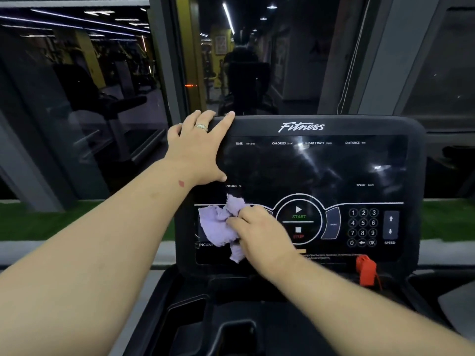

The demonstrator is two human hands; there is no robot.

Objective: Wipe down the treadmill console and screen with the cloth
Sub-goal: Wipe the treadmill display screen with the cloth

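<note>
The black treadmill console (416, 176) fills the middle of the head view, its dark screen (316, 165) unlit above the button panel. My left hand (198, 147) grips the console's top left corner, fingers curled over the upper edge and thumb on the screen's left side. My right hand (257, 227) holds a crumpled lilac cloth (218, 224) and presses it against the lower left of the panel, over the incline controls. The cloth hides those controls except for part of the INCLINE label.
A START/STOP dial (298, 219) and number keypad (363, 227) lie right of my right hand. A red safety clip (366, 269) hangs at the console's lower right. Cup-holder trays (185, 322) sit below. A window with reflections stands just behind the console.
</note>
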